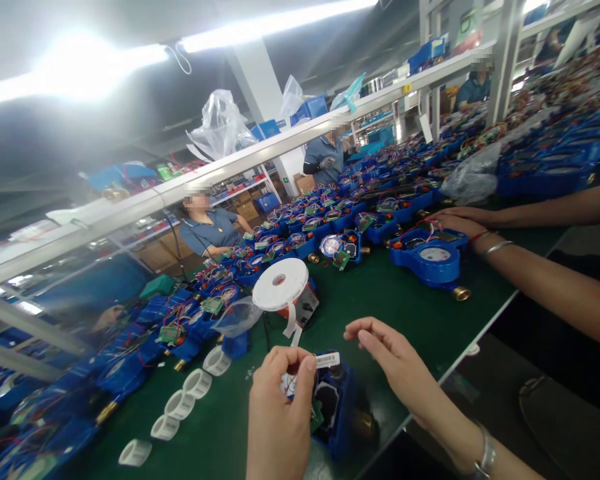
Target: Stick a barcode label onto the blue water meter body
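Blue meters (434, 268) crowding a green workbench (347, 293) show a factory.

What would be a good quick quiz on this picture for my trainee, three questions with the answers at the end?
1. True or false: the right hand is open, with nothing seen in its grip.
2. Which option fits the white barcode label that shows above the open blue housing?
A) It is at the fingertips of the right hand.
B) It is at the fingertips of the left hand.
C) It is touching neither hand.
3. How many small white label rolls are lined up on the green bench?

Key: 1. True. 2. B. 3. Five.
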Demonstrator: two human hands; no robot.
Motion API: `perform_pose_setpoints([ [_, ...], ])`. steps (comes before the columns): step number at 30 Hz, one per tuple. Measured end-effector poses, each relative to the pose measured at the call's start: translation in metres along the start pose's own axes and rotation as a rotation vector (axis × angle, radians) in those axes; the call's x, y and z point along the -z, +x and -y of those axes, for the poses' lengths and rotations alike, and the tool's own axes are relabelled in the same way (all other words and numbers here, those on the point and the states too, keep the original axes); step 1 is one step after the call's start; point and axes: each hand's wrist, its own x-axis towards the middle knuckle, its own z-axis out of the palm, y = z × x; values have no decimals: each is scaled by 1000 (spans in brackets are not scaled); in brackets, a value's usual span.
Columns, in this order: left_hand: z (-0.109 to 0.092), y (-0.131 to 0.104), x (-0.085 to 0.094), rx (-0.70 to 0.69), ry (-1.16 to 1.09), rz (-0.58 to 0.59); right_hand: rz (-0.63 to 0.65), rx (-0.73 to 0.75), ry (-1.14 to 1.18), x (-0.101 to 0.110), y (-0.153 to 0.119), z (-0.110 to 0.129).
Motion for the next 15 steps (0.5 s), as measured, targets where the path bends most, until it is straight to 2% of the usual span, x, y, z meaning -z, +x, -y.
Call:
perform_pose_setpoints([
  [2, 0, -5, 2, 26, -33, -13, 14, -7, -35, 3, 8, -8],
  [3, 0, -7, 3, 43, -52, -13, 61, -39, -37, 3, 12, -11],
  [9, 10, -23, 2, 120, -161, -31, 515, -374, 38, -5, 25, -18],
  [11, 12, -29, 2, 136, -188, -62, 578, -445, 88, -8, 26, -20],
  [15, 17, -43, 4, 154, -202, -129, 598, -536, 155, -9, 21, -23],
])
